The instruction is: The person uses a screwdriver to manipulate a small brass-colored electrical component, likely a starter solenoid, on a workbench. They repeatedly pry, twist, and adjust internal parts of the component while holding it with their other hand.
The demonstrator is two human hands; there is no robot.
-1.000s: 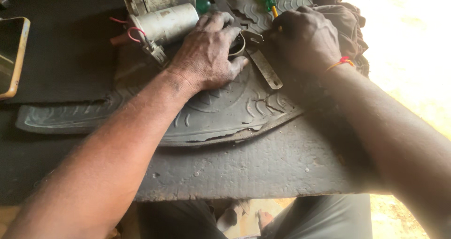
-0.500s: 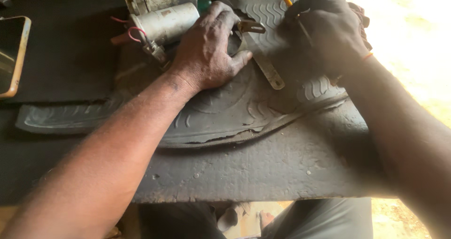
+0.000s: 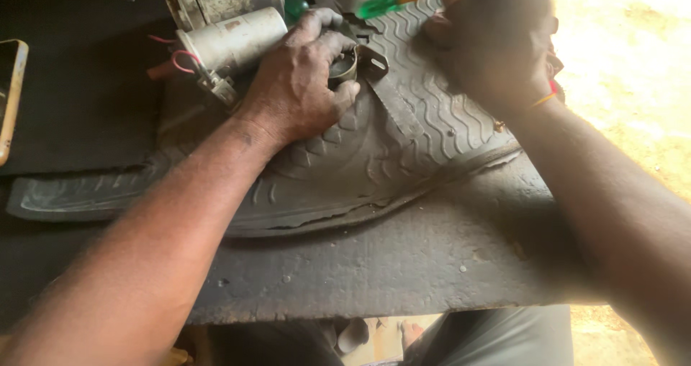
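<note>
On the ribbed rubber mat (image 3: 432,114), our left hand (image 3: 299,89) clamps the motor's metal collar (image 3: 344,65), steadying it. Above the mat's far edge, our right hand (image 3: 497,46) grips a green-handled screwdriver (image 3: 389,2), raised ready.

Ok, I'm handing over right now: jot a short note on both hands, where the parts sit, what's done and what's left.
Left hand: pressed down on a small round metal part beside the pale cylindrical motor, all on the ribbed rubber mat.
Right hand: raised and blurred, gripping a green-handled screwdriver above the mat.
A flat metal strap lies on the mat by the left thumb. A phone sits at the bench's left edge.
Done: motor and part steadied on the mat.
Left: the screwdriver tip touches nothing yet; the work on the part looks unfinished.
</note>
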